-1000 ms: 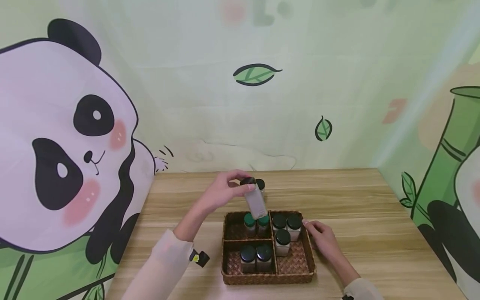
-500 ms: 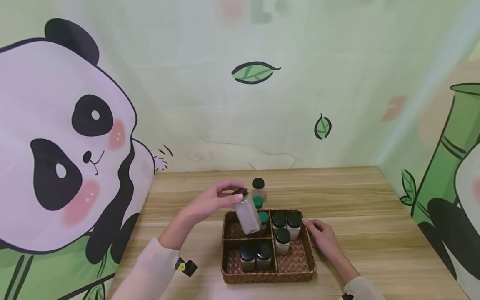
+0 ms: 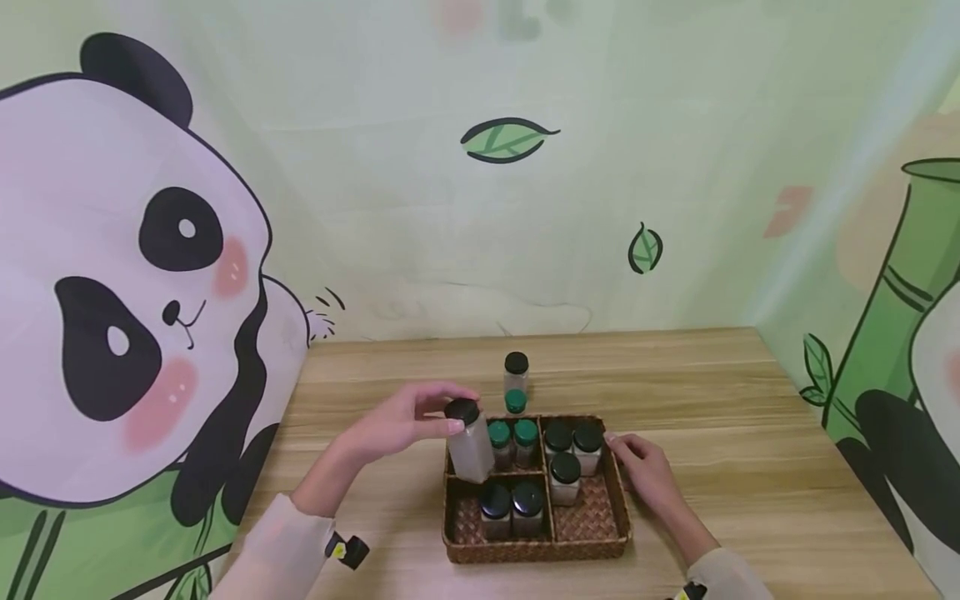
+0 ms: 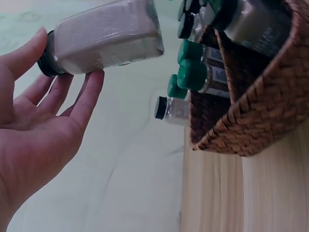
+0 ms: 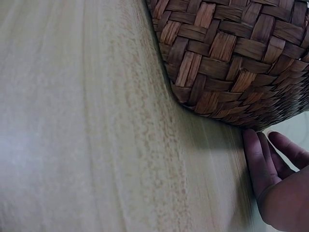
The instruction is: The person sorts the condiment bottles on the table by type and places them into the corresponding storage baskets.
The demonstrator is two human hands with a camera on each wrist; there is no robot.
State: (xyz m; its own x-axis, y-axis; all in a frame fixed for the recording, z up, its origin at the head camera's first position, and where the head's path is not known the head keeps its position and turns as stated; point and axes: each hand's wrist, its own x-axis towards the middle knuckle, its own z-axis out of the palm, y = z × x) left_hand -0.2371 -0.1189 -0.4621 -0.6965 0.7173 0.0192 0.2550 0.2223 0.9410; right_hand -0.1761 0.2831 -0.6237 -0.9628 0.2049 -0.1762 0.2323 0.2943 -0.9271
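My left hand (image 3: 397, 423) pinches the black lid of a tall clear jar (image 3: 471, 450) filled with pale grey powder. In the left wrist view, the thumb lies on one side of the lid and the fingers on the other. The jar tilts above the left side of a brown woven basket (image 3: 536, 552), partly covering its back-left compartment. Two small green-lidded jars (image 3: 526, 442) stand in that compartment. Against the basket's right side, near its back corner, my right hand (image 3: 647, 473) rests with its fingertips; the right wrist view shows them by the weave (image 5: 241, 63).
Two black-lidded jars (image 3: 512, 510) sit in the front-left compartment, and several more (image 3: 565, 479) in the right one. Behind the basket, a black-lidded jar (image 3: 517, 371) and a green-lidded jar (image 3: 515, 402) stand on the wooden table (image 3: 705, 392). A panda-printed backdrop (image 3: 390, 167) encloses the table.
My left hand has carried the jar left and down, from over the green-lidded jars to the basket's left side. The jars behind the basket have come into view. My right hand stays in place.
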